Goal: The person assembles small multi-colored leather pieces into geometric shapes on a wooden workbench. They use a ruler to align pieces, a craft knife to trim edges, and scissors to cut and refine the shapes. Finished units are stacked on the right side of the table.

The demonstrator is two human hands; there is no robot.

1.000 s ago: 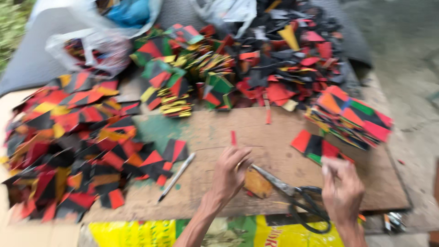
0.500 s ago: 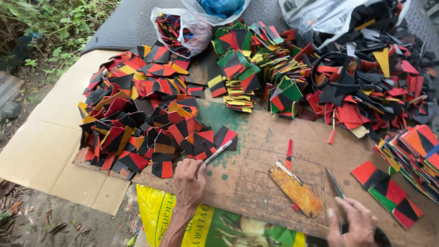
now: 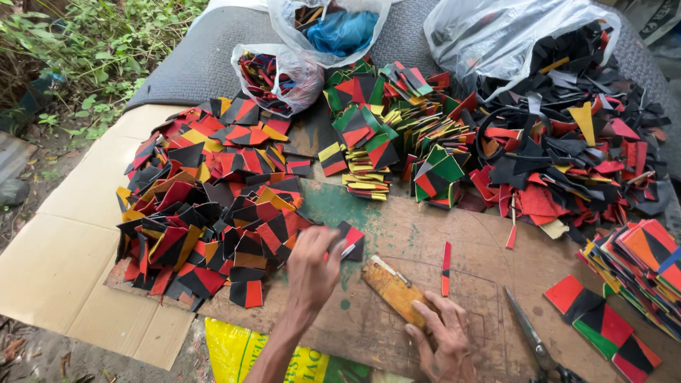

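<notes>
Currently the left hand (image 3: 312, 266) pinches a black-and-red piece (image 3: 350, 237) at the near edge of the left pile (image 3: 206, 213); fingers closed on it, with a thin pale stick showing just under the piece. The piece lies just right of and beyond the fingertips. The right hand (image 3: 443, 337) rests flat, fingers spread, on the near end of a yellow-brown template (image 3: 391, 287), holding nothing. The template is a flat, worn oblong; its long axis runs from far left to near right, between both hands. A narrow red strip (image 3: 445, 268) lies just right of it. Scissors (image 3: 535, 340) lie further right on the scuffed board (image 3: 397, 234). Stacks and loose scraps of stiff, flat offcuts fill the far side.
</notes>
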